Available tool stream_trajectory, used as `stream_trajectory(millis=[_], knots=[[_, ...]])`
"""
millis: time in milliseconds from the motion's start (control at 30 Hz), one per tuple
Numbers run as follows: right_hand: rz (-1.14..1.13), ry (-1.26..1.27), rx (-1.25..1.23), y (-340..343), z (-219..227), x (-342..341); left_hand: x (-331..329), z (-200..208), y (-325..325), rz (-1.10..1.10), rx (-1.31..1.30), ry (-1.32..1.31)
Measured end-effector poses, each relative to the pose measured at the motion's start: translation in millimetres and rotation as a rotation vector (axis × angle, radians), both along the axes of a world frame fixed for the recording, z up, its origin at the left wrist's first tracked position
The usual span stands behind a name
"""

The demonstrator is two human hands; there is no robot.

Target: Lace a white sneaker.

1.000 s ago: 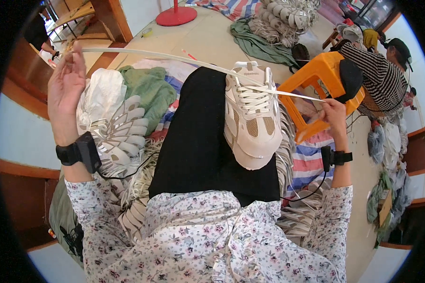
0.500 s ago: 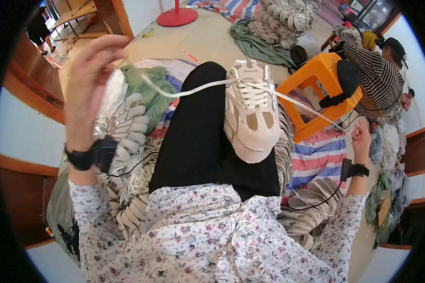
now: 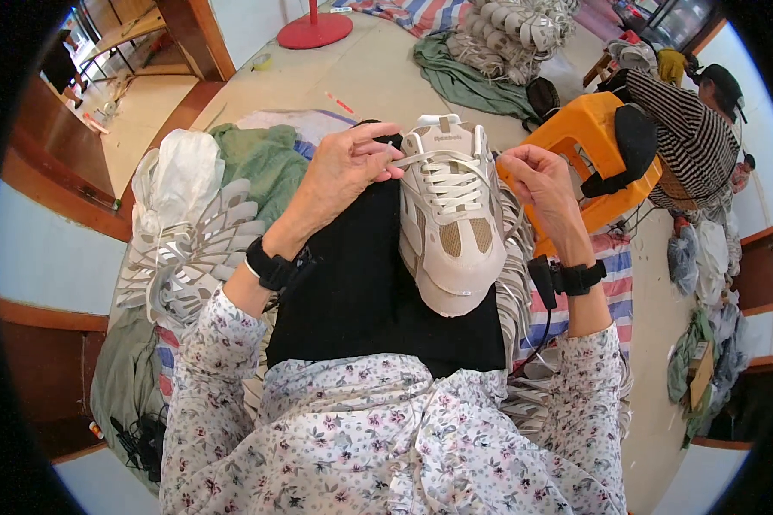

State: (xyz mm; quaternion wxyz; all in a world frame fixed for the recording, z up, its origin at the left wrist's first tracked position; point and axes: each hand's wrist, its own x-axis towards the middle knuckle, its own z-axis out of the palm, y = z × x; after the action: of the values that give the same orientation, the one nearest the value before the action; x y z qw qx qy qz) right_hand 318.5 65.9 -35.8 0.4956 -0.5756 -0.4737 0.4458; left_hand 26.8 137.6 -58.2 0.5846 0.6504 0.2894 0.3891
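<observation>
A beige sneaker [image 3: 459, 245] with tan mesh panels lies on the black cloth over my lap, its toe toward me. White shoelaces [image 3: 452, 187] criss-cross its front. Just left of the shoe's collar, my left hand [image 3: 349, 165] pinches a lace that runs out from the top of the lacing. On the opposite side, close to the upper eyelets, my right hand [image 3: 543, 182] has its thumb and forefinger pressed together; what they hold, if anything, is too small to make out.
An orange plastic stool [image 3: 567, 137] with a black cap-like item on it stands at right, before a person in a striped top [image 3: 683, 129]. Strung bundles of pale shoe pieces [image 3: 202, 249] flank my legs, with more [image 3: 515, 39] at the back. A red round base [image 3: 315, 30] stands beyond.
Both hands have come inward from far out at the sides to close beside the shoe. The long laces that stretched outward no longer show at full length.
</observation>
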Motion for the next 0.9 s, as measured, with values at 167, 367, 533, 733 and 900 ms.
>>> stream_trajectory(millis=[167,367,533,733,900], knots=[[0.045,-0.064,-0.047,13,2,-1,-5,-6,6,0.080,-0.017,0.111],[0.133,-0.218,-0.112,19,16,2,-2,-2,10,0.066,0.019,0.143],[0.192,-0.478,-0.083,35,19,6,7,-4,12,0.072,0.074,0.235],[0.174,-1.081,0.324,40,36,-23,9,2,8,0.019,0.067,0.286],[0.124,-1.265,0.397,32,32,-30,14,6,7,-0.058,0.083,0.330]])
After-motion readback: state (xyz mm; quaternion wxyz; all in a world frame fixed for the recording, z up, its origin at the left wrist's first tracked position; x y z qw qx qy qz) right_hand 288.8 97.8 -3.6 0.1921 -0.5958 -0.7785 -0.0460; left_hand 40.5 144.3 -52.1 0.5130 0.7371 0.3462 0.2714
